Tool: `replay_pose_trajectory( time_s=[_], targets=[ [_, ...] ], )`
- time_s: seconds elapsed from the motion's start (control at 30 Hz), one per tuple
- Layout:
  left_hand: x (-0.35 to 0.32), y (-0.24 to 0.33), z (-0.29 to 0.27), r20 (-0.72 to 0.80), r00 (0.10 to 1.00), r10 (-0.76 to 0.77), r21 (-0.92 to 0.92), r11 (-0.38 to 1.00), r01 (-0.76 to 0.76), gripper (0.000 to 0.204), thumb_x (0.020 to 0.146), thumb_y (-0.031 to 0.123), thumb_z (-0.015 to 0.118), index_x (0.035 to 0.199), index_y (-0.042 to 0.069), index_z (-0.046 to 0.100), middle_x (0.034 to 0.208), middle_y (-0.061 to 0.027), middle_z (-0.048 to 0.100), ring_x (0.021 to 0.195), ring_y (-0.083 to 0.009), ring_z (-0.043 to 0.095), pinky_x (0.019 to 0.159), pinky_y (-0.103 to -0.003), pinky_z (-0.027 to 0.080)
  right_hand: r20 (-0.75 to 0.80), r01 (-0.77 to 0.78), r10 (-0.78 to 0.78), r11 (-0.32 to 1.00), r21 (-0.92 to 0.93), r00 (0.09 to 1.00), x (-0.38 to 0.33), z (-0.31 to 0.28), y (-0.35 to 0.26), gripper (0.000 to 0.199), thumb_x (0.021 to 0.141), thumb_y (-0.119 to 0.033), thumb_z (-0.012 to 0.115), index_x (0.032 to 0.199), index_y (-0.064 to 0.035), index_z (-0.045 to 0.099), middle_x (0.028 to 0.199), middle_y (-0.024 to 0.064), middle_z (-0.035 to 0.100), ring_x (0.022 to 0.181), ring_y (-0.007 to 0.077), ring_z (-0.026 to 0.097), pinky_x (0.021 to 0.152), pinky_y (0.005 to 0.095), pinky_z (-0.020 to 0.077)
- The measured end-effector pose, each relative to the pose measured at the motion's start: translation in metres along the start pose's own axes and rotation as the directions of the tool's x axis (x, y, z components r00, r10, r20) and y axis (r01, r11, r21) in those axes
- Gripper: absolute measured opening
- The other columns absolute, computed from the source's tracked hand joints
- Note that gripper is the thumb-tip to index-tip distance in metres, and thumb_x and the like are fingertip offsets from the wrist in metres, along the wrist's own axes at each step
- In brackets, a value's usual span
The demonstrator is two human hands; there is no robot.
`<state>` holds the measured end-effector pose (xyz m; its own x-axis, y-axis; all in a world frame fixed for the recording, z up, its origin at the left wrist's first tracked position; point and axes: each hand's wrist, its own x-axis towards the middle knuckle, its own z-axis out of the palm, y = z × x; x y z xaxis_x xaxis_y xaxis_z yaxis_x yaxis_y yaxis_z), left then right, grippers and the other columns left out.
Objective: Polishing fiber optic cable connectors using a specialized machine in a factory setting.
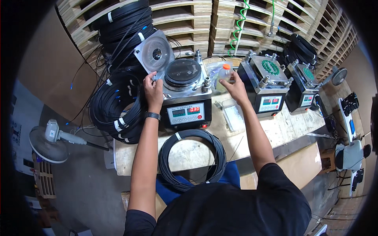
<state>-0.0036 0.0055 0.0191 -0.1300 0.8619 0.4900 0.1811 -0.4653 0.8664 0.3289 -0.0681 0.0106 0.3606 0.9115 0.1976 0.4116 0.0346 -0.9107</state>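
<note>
My left hand (153,88) is at the left edge of the front polishing machine (187,88), its fingers curled at the lower corner of a square metal plate (156,53). That plate stands tilted, a clear round disc with a dark hub facing me. On top of the machine sits a dark round pad (183,70). My right hand (235,86) is closed around a clear squeeze bottle (223,80) with an orange cap, right of the machine. Below it lies a shallow white tray (234,116).
A coil of black cable (165,153) hangs over the table's front edge. More coils (114,106) are stacked at left. Two similar machines (267,88) (303,84) with green-dotted tops stand at right. A fan (49,143) is at far left; wooden pallets (177,23) rise behind.
</note>
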Motion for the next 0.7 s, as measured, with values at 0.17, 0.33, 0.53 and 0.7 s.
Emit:
replay_pose_trajectory(
  time_s=[0.17,0.33,0.53,0.7],
  targets=[
    [-0.002,0.008,0.006,-0.008,1.000,0.014,0.004,1.000,-0.014,0.037,0.088,0.014,0.060,0.121,-0.002,0.059,0.124,-0.0180,0.053,0.102,-0.0252,0.061,0.090,-0.034,0.050,0.165,-0.069,0.038,0.979,0.191,0.986,0.001,-0.006,-0.033,0.053,0.089,-0.037,0.075,0.123,-0.0010,0.060,0.105,0.0108,0.064,0.090,0.0163,0.061,0.075,0.0299,0.0515],
    [-0.002,0.004,0.006,-0.020,1.000,0.020,0.003,1.000,-0.020,0.037,0.086,0.014,0.061,0.119,-0.002,0.059,0.124,-0.0182,0.054,0.103,-0.0259,0.061,0.091,-0.035,0.050,0.123,0.081,-0.064,0.988,-0.133,0.990,0.013,-0.008,-0.060,0.075,0.084,-0.050,0.077,0.134,0.0007,0.055,0.118,0.0192,0.066,0.107,0.0241,0.064,0.092,0.0345,0.0513],
    [-0.005,0.011,0.005,-0.045,0.999,0.012,0.070,0.998,-0.009,0.037,0.084,0.015,0.063,0.118,-0.001,0.059,0.125,-0.0198,0.054,0.109,-0.0303,0.060,0.094,-0.038,0.050,0.238,0.246,-0.161,0.888,-0.388,0.958,0.023,-0.002,-0.114,0.079,0.078,-0.056,0.080,0.126,0.0014,0.056,0.120,0.0262,0.065,0.114,0.0353,0.064,0.097,0.0418,0.0499],
    [-0.003,0.005,0.005,-0.048,0.998,0.029,0.018,0.999,-0.028,0.037,0.084,0.014,0.061,0.117,-0.002,0.058,0.124,-0.0215,0.054,0.111,-0.0335,0.058,0.095,-0.040,0.050,0.206,0.369,-0.314,0.863,-0.346,0.927,0.038,0.019,-0.146,0.080,0.075,-0.050,0.085,0.127,0.0009,0.053,0.116,0.0258,0.066,0.106,0.0365,0.066,0.090,0.0431,0.0525]
  ],
)
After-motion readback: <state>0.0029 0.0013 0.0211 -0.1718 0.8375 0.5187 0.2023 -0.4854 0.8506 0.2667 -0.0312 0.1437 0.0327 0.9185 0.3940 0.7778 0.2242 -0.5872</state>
